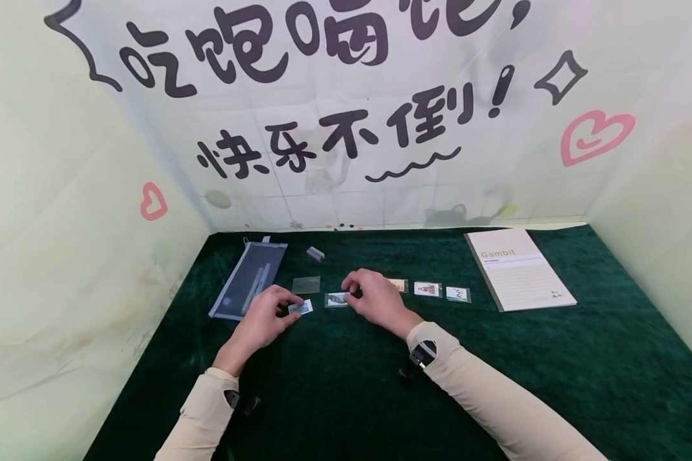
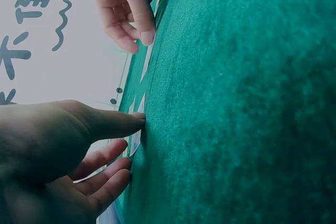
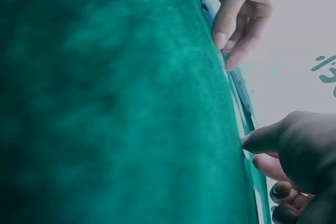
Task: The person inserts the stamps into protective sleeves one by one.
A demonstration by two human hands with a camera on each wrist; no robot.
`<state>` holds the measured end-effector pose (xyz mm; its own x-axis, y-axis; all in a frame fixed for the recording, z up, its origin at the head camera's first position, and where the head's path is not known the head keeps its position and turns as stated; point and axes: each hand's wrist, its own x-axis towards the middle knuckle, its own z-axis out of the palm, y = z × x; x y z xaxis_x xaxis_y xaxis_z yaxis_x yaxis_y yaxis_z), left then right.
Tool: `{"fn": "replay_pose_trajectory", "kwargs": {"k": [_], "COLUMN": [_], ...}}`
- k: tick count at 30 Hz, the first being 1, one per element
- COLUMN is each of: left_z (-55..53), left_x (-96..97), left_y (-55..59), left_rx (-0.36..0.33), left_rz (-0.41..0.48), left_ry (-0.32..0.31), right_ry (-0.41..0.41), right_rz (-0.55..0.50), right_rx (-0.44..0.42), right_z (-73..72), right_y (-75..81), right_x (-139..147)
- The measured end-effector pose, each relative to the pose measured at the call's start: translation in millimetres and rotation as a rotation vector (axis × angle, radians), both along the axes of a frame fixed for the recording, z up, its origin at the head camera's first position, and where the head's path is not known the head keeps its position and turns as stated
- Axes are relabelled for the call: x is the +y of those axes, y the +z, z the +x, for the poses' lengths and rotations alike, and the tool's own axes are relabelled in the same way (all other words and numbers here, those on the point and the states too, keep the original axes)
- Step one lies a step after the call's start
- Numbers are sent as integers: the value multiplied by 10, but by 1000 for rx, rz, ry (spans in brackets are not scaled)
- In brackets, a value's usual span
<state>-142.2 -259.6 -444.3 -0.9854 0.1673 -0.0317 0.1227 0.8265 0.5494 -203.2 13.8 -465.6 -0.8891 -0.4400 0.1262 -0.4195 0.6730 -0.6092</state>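
In the head view my left hand pinches a small picture card at its left end, low over the green cloth. The left wrist view shows the thumb of that hand on the card's near side, with the fingers behind it. To the right lies a picture card in a clear sleeve. My right hand is over its right end, thumb touching there and index finger held apart. A clear sleeve without a picture lies behind the left hand's card.
Sleeved picture cards lie in a row right of the right hand, one partly covered by it. A zip pouch with pens is at left, an eraser at the back. A notebook lies at right. Printed fabric walls surround the table.
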Motion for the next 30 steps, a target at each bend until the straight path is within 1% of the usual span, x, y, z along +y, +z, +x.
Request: {"fn": "replay_pose_trajectory", "kwargs": {"k": [4, 9, 13, 15, 18, 21, 28, 30], "left_z": [-15, -16, -17, -20, -22, -13, 13, 14], "left_x": [-6, -27, -46, -53, -62, -66, -69, -66], "left_y": [1, -1, -27, -46, -69, -80, -76, -69], "left_rx": [-5, -2, 15, 31, 62, 85, 111, 112], "left_rz": [-3, 0, 31, 45, 50, 56, 76, 80], "left_ry": [12, 4, -2, -8, -28, -41, -62, -67], "right_ry": [-4, 16, 43, 51, 49, 32, 18, 15], "right_rz": [-25, -78, -115, -117, -105, -86, 47, 58], "right_rx": [-20, -30, -73, -101, -114, -105, -24, -19], "right_z": [-31, -85, -139, -167, -207, -235, -272, -275], "right_y": [48, 112, 134, 127, 101, 63, 10, 4], "right_x": [-41, -144, -254, -311, -402, -483, -612, -625]}}
